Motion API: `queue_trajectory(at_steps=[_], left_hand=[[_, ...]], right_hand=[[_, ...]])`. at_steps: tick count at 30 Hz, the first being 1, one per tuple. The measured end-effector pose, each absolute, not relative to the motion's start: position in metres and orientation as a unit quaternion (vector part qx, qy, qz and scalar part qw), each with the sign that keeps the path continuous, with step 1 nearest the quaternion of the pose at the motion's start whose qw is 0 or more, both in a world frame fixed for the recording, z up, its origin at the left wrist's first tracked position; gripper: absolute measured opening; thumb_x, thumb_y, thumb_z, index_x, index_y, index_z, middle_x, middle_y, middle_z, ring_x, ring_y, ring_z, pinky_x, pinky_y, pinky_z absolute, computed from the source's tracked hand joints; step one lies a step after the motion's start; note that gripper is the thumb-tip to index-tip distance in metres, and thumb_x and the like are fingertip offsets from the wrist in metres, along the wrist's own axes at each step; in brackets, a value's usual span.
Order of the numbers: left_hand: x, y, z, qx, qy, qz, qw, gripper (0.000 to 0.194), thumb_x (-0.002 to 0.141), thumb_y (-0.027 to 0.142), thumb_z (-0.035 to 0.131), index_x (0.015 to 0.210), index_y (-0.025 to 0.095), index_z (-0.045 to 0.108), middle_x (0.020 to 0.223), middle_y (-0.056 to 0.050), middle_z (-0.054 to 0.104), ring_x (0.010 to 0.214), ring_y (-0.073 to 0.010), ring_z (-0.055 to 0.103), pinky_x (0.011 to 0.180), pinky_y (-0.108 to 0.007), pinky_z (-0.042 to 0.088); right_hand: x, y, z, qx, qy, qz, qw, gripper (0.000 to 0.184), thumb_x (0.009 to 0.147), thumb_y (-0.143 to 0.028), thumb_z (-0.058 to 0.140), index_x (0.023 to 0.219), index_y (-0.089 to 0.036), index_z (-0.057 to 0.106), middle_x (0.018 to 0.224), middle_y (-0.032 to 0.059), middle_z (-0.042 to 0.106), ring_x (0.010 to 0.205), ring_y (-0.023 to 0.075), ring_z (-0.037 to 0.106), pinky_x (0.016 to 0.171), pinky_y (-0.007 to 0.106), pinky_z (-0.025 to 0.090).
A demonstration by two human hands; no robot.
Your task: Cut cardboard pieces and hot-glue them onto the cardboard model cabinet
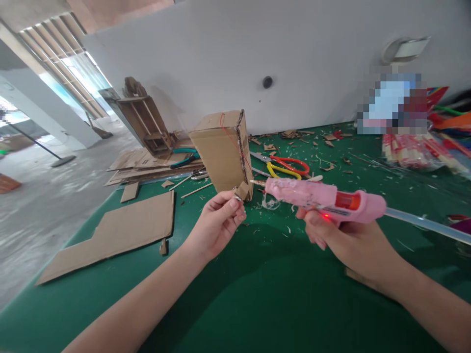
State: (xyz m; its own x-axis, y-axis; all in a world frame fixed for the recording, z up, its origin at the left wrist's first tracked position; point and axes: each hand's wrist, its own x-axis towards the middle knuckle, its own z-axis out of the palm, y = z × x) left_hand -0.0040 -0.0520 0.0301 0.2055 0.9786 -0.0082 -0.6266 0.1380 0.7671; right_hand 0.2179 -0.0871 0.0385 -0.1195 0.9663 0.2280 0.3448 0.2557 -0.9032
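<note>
My left hand (217,223) is closed, pinching a small piece of cardboard (242,190) between thumb and fingers. A pink hot glue gun (301,192) is gripped in my right hand (338,235), its nozzle pointing left toward the cardboard piece, a little apart from it. A red light glows on the gun's side, and a clear glue stick (427,220) sticks out of its back. Just behind my left hand stands a tall cardboard box (221,157) with a red string over its top and right edge.
Scissors with red and yellow handles (289,165) lie right of the box. Teal-handled pliers (186,158) rest by stacked cardboard (147,165). A cut cardboard sheet (136,223) lies on the green table (235,304) at left. Scraps (290,134) and packaged sticks (412,151) are farther back.
</note>
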Motion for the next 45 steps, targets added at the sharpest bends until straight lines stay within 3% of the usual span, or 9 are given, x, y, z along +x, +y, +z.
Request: queue_trajectory(at_steps=[6,17,40,45], left_hand=[[-0.004,-0.052,0.031,0.326,0.268,0.568,0.706,0.017,0.061,0.016,0.084,0.07,0.015,0.069,0.064,0.002,0.063,0.056,-0.004,0.056,0.054,-0.013,0.049],[-0.007,-0.051,0.027,0.341,0.275,0.558,0.705,0.017,0.063,0.016,0.083,0.073,0.015,0.07,0.064,0.002,0.064,0.057,-0.0046,0.057,0.055,-0.014,0.049],[-0.009,-0.053,0.025,0.362,0.271,0.54,0.71,0.015,0.066,0.017,0.082,0.073,0.016,0.069,0.063,0.001,0.065,0.054,-0.0047,0.057,0.056,-0.015,0.05],[-0.009,-0.052,0.025,0.359,0.27,0.543,0.71,0.013,0.067,0.017,0.081,0.074,0.016,0.069,0.064,0.001,0.064,0.055,-0.005,0.058,0.057,-0.015,0.05]], right_hand=[[0.212,-0.089,0.046,-0.486,-0.724,0.296,0.39,0.032,0.086,-0.046,0.05,0.063,-0.023,0.051,0.051,-0.0033,0.046,0.045,0.0124,0.046,0.043,0.027,0.042],[0.208,-0.088,0.05,-0.46,-0.74,0.267,0.411,0.033,0.085,-0.04,0.051,0.056,-0.025,0.048,0.042,-0.0031,0.046,0.047,0.0158,0.051,0.045,0.029,0.042],[0.211,-0.083,0.041,-0.476,-0.732,0.247,0.419,0.048,0.089,-0.044,0.046,0.046,-0.024,0.041,0.042,-0.0019,0.044,0.041,0.0128,0.043,0.042,0.029,0.037],[0.209,-0.086,0.047,-0.459,-0.739,0.257,0.422,0.04,0.087,-0.042,0.05,0.051,-0.025,0.043,0.04,-0.0036,0.045,0.04,0.0128,0.044,0.04,0.028,0.038]])
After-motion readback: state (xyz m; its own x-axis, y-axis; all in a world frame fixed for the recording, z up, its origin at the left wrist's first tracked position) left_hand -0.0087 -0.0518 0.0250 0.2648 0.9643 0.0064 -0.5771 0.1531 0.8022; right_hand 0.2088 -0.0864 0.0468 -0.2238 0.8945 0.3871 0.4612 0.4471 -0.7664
